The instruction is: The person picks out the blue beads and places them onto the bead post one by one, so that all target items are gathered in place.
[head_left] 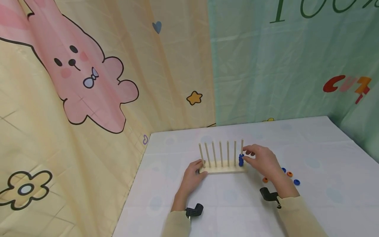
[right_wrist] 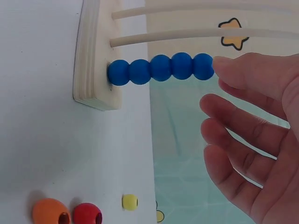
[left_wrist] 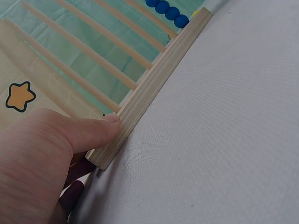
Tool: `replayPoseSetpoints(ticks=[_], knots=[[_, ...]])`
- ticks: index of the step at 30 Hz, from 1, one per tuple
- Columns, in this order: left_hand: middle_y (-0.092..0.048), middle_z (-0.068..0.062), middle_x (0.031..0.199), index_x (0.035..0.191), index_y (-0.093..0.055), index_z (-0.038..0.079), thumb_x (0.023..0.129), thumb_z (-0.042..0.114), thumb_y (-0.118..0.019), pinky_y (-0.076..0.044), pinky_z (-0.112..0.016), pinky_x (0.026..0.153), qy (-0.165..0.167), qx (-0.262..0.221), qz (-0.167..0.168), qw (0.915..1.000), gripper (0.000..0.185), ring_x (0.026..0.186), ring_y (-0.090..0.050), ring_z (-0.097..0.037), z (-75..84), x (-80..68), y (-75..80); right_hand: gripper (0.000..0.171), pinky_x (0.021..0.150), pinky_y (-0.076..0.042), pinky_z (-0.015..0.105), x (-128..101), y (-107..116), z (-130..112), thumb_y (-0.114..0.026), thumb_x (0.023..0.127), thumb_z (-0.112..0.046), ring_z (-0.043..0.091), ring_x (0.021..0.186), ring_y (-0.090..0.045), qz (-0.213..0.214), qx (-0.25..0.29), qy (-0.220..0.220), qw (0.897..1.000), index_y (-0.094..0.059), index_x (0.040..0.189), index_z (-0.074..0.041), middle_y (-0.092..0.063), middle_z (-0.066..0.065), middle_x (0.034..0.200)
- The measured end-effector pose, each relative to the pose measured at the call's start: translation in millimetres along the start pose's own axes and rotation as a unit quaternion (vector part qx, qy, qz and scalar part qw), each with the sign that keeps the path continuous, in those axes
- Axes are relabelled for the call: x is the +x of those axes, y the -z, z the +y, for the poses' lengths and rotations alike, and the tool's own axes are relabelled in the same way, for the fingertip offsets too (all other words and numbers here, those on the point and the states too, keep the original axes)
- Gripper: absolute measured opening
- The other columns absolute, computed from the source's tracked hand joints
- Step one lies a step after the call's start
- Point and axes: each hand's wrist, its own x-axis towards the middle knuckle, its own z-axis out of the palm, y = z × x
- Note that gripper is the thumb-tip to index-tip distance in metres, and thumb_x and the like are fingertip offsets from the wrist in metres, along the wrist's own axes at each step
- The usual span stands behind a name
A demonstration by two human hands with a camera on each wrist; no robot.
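Observation:
A pale wooden peg rack (head_left: 222, 169) stands on the table, its upright pegs in a row. My left hand (head_left: 191, 179) grips the rack's left end; in the left wrist view its thumb (left_wrist: 96, 130) presses the front edge, with the other fingers behind. Several blue beads (right_wrist: 161, 68) are stacked on the rightmost peg. At the top of that stack, my right hand (head_left: 265, 161) pinches the uppermost blue bead (right_wrist: 203, 66) between thumb and index finger. Its other fingers are loosely curled, and the thumb hides part of the index finger.
Right of the rack lie loose beads, among them a blue bead (head_left: 297, 182) and an orange bead (head_left: 265, 180). A red bead (right_wrist: 88, 214) and a yellow bead (right_wrist: 130, 202) show in the right wrist view. Printed curtains (head_left: 177, 65) hang behind the white table (head_left: 237, 210).

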Motion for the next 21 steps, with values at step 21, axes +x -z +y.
replayPoseSetpoints(ticks=[21], knots=[[-0.043, 0.006, 0.134, 0.13, -0.052, 0.015, 0.083, 0.032, -0.066, -0.031, -0.036, 0.101, 0.008, 0.002, -0.004, 1.0, 0.052, 0.125, -0.036, -0.014, 2.0, -0.5, 1.4, 0.032, 0.067, -0.047, 0.043, -20.2, 40.0, 21.3, -0.07, 0.08, -0.024, 0.024, 0.091, -0.055, 0.012, -0.011, -0.024, 1.0, -0.064, 0.112, -0.02, -0.062, 0.001, 0.103]])
